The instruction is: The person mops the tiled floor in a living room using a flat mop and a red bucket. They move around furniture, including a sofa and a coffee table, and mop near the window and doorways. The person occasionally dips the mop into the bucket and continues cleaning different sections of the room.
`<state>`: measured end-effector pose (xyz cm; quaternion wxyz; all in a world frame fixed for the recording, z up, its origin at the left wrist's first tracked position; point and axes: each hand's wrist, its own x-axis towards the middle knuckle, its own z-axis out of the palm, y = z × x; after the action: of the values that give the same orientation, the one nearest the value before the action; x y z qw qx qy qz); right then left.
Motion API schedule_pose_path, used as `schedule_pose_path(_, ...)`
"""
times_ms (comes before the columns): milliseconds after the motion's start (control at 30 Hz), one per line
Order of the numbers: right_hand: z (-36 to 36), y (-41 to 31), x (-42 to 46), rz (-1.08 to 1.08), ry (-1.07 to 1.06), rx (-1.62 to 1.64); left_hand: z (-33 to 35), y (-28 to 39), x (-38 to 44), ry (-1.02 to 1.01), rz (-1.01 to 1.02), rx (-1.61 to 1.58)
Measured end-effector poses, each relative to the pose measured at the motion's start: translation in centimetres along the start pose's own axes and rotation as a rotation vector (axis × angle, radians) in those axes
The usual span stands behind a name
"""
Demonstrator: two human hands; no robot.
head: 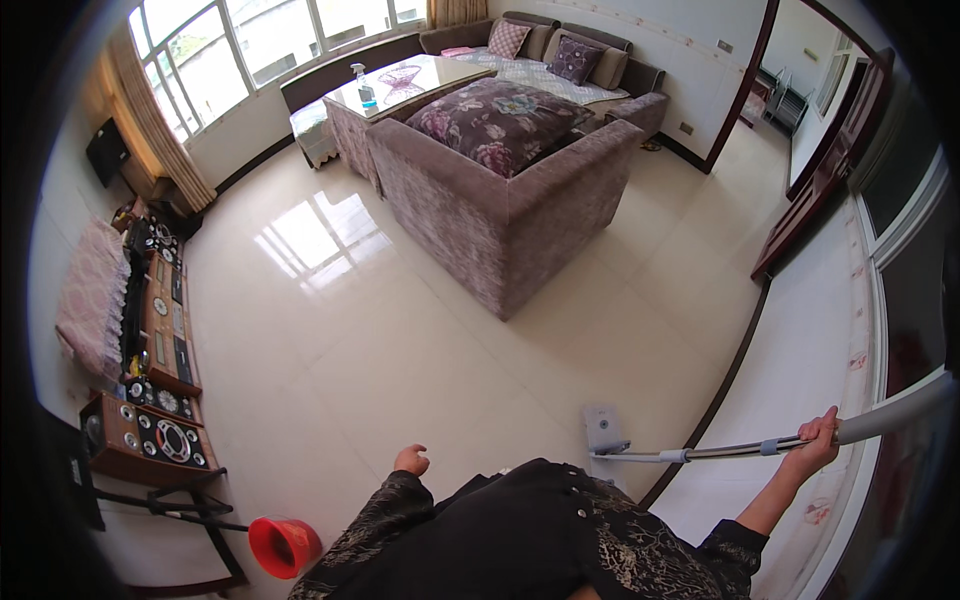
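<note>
My right hand [819, 441] is closed around the pole of a flat floor mop [720, 453], near its thick grey upper end. The pole runs left and down to the light grey mop head [604, 427], which rests on the glossy tiled floor beside the right wall. Part of the head is hidden behind my black patterned shirt. In front of my body at the left, my left hand [412, 460] hangs over the floor, fingers loosely curled, with nothing seen in it. A red bucket [279, 547] is on the floor left of my left sleeve.
A mauve upholstered armchair [465, 217] with a floral cushion [499, 120] stands ahead. Behind it are a glass-topped table [442, 69] with a spray bottle [364, 86] and a corner sofa [645, 105]. Speakers [154, 439] line the left wall. At the right, a dark wooden door [814, 180] stands ajar.
</note>
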<state>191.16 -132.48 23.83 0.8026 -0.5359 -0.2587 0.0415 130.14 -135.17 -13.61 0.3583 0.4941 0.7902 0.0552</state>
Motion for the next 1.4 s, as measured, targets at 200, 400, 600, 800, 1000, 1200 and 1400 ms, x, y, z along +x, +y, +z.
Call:
schedule_pose_path(200, 0.9, -2.3, -0.2, -0.053, -0.402, 0.204, -0.3, 2.6, 1.4, -0.053, 0.126, -0.012)
schedule_pose_path(400, 3.4, -4.1, -0.1, -0.069, -0.745, 0.414, 1.8, 23.0, 2.1, -0.262, 0.650, -0.062)
schedule_pose_path(600, 5.9, -4.3, 1.4, -0.107, -1.083, 0.541, 5.6, 46.7, -7.5, -0.361, 1.427, -0.245)
schedule_pose_path(800, 2.1, -3.0, 9.6, -0.105, -0.990, 0.565, 15.2, 54.4, -4.6, -0.547, 1.313, -0.138)
schedule_pose_path(1000, -3.0, -2.9, 20.5, -0.119, -0.636, 0.603, 21.4, 59.9, -1.8, -0.353, 1.272, -0.151)
schedule_pose_path(1200, -1.6, 0.2, 27.7, -0.132, -0.552, 0.541, 22.7, 67.6, 3.1, -0.172, 1.256, -0.226)
schedule_pose_path(1400, 3.9, 4.9, 32.6, -0.080, -0.577, 0.345, 24.8, 77.5, 11.0, -0.084, 1.257, -0.218)
